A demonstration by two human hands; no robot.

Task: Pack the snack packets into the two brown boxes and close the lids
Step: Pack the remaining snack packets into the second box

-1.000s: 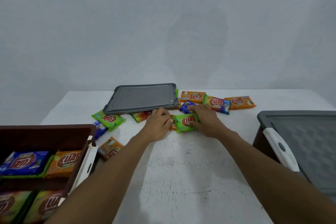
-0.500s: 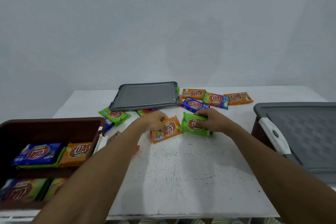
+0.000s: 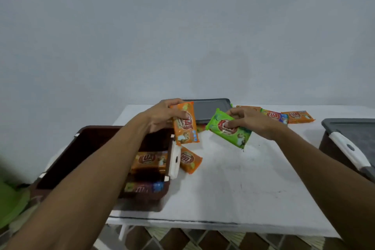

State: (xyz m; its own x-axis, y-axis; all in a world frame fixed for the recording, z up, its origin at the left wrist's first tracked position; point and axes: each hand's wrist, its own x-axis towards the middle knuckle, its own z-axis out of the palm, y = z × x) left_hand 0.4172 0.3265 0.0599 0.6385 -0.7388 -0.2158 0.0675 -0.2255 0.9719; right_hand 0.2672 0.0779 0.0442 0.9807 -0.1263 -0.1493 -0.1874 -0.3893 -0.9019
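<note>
My left hand [image 3: 162, 114] holds an orange snack packet [image 3: 185, 125] upright in the air above the right rim of the open brown box [image 3: 81, 144]. My right hand [image 3: 247, 121] grips a green snack packet [image 3: 229, 128], tilted, above the white table. Inside the open box lie an orange packet [image 3: 149, 159] and a multicoloured one [image 3: 144, 187]; my left forearm hides the rest. A second brown box [image 3: 332, 148] at the right edge has its grey lid [image 3: 357, 134] on.
A loose grey lid [image 3: 209, 107] lies flat at the table's back. An orange packet [image 3: 189, 160] rests beside the open box's white latch [image 3: 175, 161]. More packets [image 3: 284, 116] sit at the back right. The table's front edge [image 3: 203, 222] is near. A green object [image 3: 10, 201] sits lower left.
Both hands lifted their packets off the table and moved left toward the open box. The camera view shifted, so the box sits more central.
</note>
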